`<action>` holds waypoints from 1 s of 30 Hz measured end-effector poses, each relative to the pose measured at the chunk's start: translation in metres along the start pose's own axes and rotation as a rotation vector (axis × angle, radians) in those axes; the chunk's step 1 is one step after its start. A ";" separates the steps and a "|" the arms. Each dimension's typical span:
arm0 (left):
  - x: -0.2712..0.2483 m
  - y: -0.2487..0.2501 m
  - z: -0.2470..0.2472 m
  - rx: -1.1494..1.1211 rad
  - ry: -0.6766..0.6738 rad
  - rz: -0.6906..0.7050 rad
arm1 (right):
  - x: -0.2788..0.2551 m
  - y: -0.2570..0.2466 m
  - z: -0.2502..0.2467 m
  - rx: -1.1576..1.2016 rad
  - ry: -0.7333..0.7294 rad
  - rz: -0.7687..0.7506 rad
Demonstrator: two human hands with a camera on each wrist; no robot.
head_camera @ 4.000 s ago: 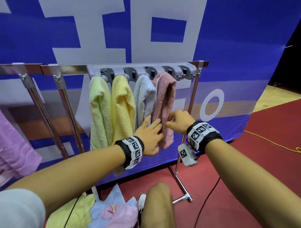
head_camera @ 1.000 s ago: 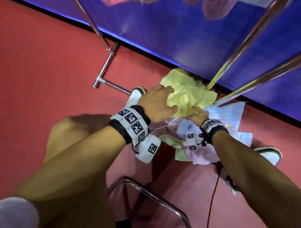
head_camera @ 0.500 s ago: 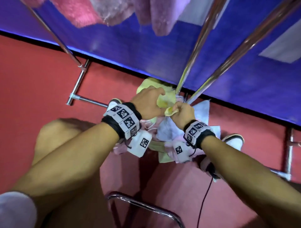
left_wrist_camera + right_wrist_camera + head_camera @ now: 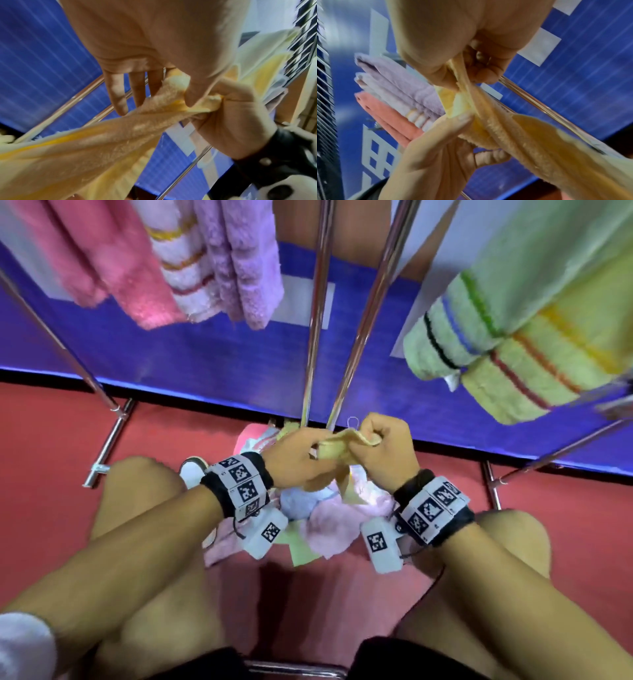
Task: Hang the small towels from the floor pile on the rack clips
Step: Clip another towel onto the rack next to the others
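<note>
Nearest the head camera, two bare knees and both forearms with marker-printed wristbands are seen above the red floor (image 4: 51, 460). Just beyond the wrists, a yellow towel (image 4: 337, 448) is held up between the two hands, lifted clear of the floor pile (image 4: 322, 518) of pink, blue and pale green cloths that lies below and between the knees. The left hand (image 4: 294, 457) is closed on the towel's upper edge: in the left wrist view the cloth is pinched between thumb and forefinger, while the other fingers (image 4: 118, 94) are extended and slightly spread behind it. The right hand (image 4: 387, 450) is curled into a fist round the adjoining part of the same edge; in the right wrist view its fingers (image 4: 486, 73) are bent tightly over the fabric, with the thumb pressed against it. The two hands are almost touching, and the rest of the towel trails down from them toward the pile.

Behind the hands, two chrome rack legs (image 4: 359, 313) rise side by side in front of a blue banner (image 4: 205, 354). Farther up, a pink towel (image 4: 113, 265), a white striped towel (image 4: 181, 268) and a lilac towel (image 4: 246, 258) hang at the left; a pale green striped towel (image 4: 455, 326) and a yellow-green striped towel (image 4: 534, 361) hang at the right. The rack clips are not visible.
</note>
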State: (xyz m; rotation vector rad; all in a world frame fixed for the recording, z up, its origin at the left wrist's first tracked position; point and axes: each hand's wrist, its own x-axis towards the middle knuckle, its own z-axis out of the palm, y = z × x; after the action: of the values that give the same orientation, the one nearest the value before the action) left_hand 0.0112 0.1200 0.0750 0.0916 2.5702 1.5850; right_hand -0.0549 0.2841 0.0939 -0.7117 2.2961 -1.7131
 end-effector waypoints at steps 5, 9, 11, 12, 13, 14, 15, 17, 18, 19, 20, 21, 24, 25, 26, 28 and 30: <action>-0.014 0.079 -0.027 -0.129 0.195 0.112 | -0.001 -0.058 -0.028 -0.004 0.170 -0.235; -0.026 0.144 -0.052 -0.127 0.330 0.307 | -0.003 -0.110 -0.044 0.055 0.229 -0.384; -0.029 0.169 -0.062 -0.075 0.389 0.392 | -0.003 -0.133 -0.051 0.098 0.271 -0.451; -0.029 0.179 -0.066 -0.066 0.423 0.412 | -0.002 -0.144 -0.054 0.110 0.288 -0.478; -0.029 0.188 -0.071 -0.062 0.465 0.439 | -0.001 -0.155 -0.057 0.114 0.303 -0.499; -0.028 0.195 -0.074 -0.038 0.508 0.461 | 0.001 -0.164 -0.058 0.119 0.313 -0.516; -0.027 0.200 -0.078 0.003 0.558 0.485 | 0.002 -0.171 -0.060 0.124 0.319 -0.522; -0.026 0.202 -0.086 0.105 0.605 0.512 | 0.003 -0.181 -0.062 0.133 0.333 -0.503; -0.026 0.199 -0.088 0.132 0.601 0.498 | 0.003 -0.180 -0.062 0.134 0.341 -0.495; -0.026 0.191 -0.090 0.155 0.585 0.473 | 0.003 -0.178 -0.062 0.116 0.353 -0.488; -0.027 0.182 -0.091 0.183 0.555 0.439 | 0.004 -0.171 -0.063 0.072 0.366 -0.477; -0.028 0.170 -0.091 0.221 0.514 0.396 | 0.003 -0.164 -0.062 0.022 0.365 -0.458; -0.035 0.127 -0.084 0.305 0.359 0.226 | -0.001 -0.130 -0.055 -0.021 0.317 -0.320; -0.039 0.112 -0.080 0.317 0.308 0.156 | -0.004 -0.118 -0.051 -0.031 0.302 -0.287; -0.043 0.096 -0.075 0.350 0.257 0.085 | -0.008 -0.106 -0.047 -0.051 0.286 -0.262; -0.053 0.067 -0.062 0.453 0.161 -0.040 | -0.015 -0.083 -0.038 -0.085 0.250 -0.230; -0.061 0.043 -0.050 0.515 0.095 -0.154 | -0.020 -0.066 -0.031 -0.101 0.236 -0.202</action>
State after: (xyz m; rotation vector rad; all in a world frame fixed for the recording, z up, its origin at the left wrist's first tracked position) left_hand 0.0642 0.0884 0.1398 -0.1363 2.9111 0.8680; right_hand -0.0334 0.3052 0.1629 -0.8268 2.5623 -1.8678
